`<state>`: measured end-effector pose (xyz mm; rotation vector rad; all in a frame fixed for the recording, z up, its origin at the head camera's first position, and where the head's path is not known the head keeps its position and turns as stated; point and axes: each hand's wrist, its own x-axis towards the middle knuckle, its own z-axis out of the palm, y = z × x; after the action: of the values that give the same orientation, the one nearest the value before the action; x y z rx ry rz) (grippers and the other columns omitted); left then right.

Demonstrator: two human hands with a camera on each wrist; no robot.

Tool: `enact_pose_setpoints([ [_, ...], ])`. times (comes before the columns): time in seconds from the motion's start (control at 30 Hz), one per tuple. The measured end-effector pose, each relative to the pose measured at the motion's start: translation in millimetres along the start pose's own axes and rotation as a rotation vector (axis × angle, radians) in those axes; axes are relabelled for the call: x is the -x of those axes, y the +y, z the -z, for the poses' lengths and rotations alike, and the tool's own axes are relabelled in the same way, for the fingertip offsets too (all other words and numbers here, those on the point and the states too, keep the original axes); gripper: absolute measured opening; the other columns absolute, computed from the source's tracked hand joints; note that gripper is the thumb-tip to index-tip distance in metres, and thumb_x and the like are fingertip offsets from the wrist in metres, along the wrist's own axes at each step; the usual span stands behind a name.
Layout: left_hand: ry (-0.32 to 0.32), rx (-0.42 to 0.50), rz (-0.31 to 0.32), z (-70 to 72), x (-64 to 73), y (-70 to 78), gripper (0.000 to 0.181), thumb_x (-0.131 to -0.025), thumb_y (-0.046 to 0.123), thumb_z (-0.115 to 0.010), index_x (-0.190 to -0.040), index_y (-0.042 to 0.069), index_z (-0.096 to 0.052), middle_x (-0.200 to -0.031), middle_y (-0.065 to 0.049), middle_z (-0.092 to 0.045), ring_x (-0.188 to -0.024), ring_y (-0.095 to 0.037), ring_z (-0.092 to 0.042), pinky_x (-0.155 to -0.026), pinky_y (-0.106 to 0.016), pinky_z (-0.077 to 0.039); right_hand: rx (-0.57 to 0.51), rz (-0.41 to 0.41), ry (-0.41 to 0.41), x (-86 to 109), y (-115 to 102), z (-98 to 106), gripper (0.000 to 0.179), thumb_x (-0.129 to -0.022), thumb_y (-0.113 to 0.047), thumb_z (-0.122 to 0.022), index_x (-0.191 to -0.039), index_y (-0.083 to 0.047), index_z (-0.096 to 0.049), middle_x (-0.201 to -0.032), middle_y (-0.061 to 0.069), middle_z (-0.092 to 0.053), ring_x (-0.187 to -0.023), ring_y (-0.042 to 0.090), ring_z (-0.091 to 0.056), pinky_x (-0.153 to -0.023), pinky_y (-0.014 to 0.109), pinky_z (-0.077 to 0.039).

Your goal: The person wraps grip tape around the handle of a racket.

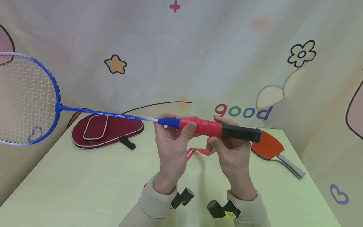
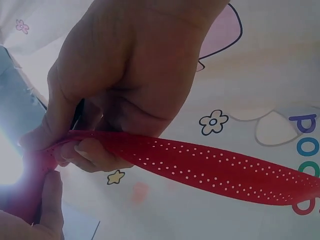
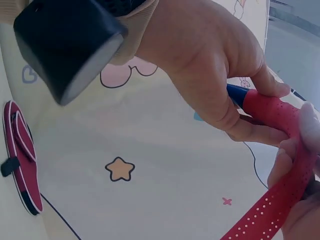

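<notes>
A blue and white badminton racket (image 1: pixel 107 113) is held up level above the table, its strung head at the far left. My left hand (image 1: pixel 173 151) grips the handle near the blue cone, thumb on the red perforated grip tape (image 1: pixel 208 127) wound there. Right of it, my right hand (image 1: pixel 233 154) pinches the tape where it leaves the handle, with fingers behind the black handle end (image 1: pixel 241 133). In the left wrist view a loose length of tape (image 2: pixel 215 170) stretches away from the right hand (image 2: pixel 130 65). The right wrist view shows the left hand (image 3: pixel 215 75) around the handle.
A dark red paddle case (image 1: pixel 122 126) with a black strap lies at the table's back left. At the right is a table tennis paddle (image 1: pixel 267 146) with an orange-red face. A printed curtain (image 1: pixel 181 56) hangs behind the pale table (image 1: pixel 99 189).
</notes>
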<state>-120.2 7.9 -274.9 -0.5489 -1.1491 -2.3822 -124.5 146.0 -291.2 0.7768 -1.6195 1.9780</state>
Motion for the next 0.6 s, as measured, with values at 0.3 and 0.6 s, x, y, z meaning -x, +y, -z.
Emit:
enact_pose_setpoints([
  [0.3,-0.052,0.028,0.006,1.2,-0.5,1.7,0.051,-0.088,0.021,-0.073,-0.119,0.012,-0.034,-0.111,-0.018,-0.058,-0.106,-0.031,-0.061,-0.091,-0.041,-0.054,0.024,-0.072,0.068,3.7,-4.8,-3.0,0.03,-0.09,-0.005,-0.069,-0.116,0.001,-0.057,-0.076,0.009,-0.063,-0.063,0.02,-0.063,-0.067,0.031,-0.057],
  [0.6,-0.219,0.154,-0.056,-0.8,-2.6,3.0,0.053,-0.088,-0.01,-0.055,-0.127,0.014,-0.029,-0.12,-0.014,-0.061,-0.111,-0.036,-0.061,-0.098,-0.047,-0.048,0.006,-0.027,0.092,4.5,-5.7,-4.7,0.023,-0.091,-0.007,-0.068,-0.109,-0.002,-0.055,-0.074,0.01,-0.063,-0.064,0.019,-0.063,-0.068,0.029,-0.057],
])
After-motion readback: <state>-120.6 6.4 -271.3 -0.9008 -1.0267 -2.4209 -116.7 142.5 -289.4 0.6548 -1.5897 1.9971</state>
